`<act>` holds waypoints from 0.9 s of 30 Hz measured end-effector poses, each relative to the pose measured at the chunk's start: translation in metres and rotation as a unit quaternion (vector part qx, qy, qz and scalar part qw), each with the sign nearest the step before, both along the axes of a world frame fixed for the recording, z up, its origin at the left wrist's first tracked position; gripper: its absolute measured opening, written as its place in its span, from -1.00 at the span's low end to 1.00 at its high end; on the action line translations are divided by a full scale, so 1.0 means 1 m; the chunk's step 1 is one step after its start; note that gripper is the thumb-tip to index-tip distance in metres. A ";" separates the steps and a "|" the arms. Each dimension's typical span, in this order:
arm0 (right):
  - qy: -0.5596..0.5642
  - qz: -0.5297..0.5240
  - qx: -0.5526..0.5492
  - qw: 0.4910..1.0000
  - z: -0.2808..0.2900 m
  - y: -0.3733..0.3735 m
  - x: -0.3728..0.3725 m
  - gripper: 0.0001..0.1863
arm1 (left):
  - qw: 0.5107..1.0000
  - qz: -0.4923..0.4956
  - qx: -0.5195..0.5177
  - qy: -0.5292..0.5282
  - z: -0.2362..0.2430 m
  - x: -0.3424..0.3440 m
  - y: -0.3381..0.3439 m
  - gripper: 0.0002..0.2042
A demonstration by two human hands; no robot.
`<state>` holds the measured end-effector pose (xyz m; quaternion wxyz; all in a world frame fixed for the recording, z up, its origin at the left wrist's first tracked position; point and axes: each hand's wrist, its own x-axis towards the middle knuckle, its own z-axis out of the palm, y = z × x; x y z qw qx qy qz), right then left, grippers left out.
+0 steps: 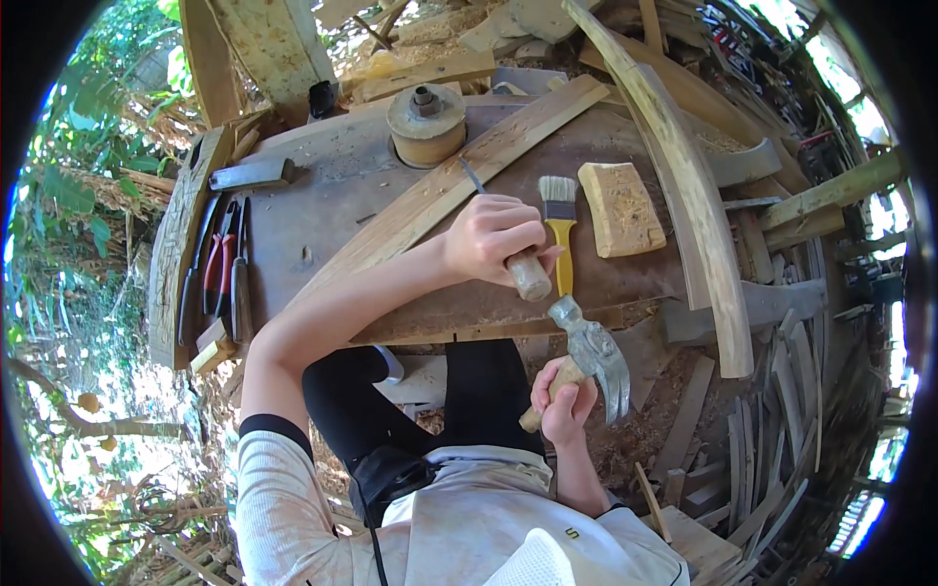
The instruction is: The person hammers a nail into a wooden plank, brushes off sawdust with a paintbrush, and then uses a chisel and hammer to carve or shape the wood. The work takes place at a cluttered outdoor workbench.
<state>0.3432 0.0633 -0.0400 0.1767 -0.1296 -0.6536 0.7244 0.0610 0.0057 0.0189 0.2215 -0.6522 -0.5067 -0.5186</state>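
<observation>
My left hand [496, 237] is closed round the wooden handle of a chisel [529, 274], whose thin metal blade points away from me onto a long plank [430, 195] lying slantwise on the workbench. In my right hand [565, 402], closer to my body, is a claw hammer [593, 352], gripped by its wooden handle near the head. The hammer head sits just short of the butt of the chisel handle, with a small gap between them. A yellow-handled paintbrush [560, 230] lies on the bench to the right of my left hand.
A wood block [622, 210] rests right of the brush. A round wooden drum [426, 127] on a spindle stands at the bench's back. Pliers [226, 256] and other tools lie at the left, near a small block [251, 174]. A long curved strip [684, 176] crosses the right side.
</observation>
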 end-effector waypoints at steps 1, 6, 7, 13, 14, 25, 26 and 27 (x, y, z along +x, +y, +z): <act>0.001 0.001 0.008 1.000 0.000 0.001 0.000 -0.29 | 1.000 0.006 0.006 0.003 0.001 0.000 -0.002 -0.68; 0.000 0.013 0.059 0.998 -0.001 0.005 0.005 -0.30 | 1.000 -0.013 0.011 0.012 -0.005 -0.005 -0.032 -0.71; 0.000 0.016 0.066 0.998 0.000 0.003 0.004 -0.31 | 1.000 -0.024 0.011 0.016 -0.006 -0.005 -0.036 -0.73; 0.030 0.023 0.110 0.993 0.006 -0.013 0.000 -0.34 | 0.999 -0.034 0.032 0.008 -0.008 -0.002 -0.037 -0.71; 0.048 0.038 0.079 0.995 0.017 -0.019 -0.005 -0.35 | 0.999 -0.035 0.033 0.008 -0.009 -0.002 -0.038 -0.69; 0.067 0.040 0.069 0.995 0.003 -0.031 0.008 -0.75 | 0.999 -0.026 0.046 -0.012 -0.007 -0.001 -0.041 -0.72; 0.052 0.041 0.042 0.997 0.004 -0.032 0.009 -0.77 | 0.999 -0.025 0.046 -0.014 -0.007 -0.001 -0.042 -0.72; 0.033 0.044 -0.022 0.998 0.004 -0.034 0.011 -0.79 | 0.998 -0.024 0.049 -0.019 -0.006 -0.001 -0.042 -0.72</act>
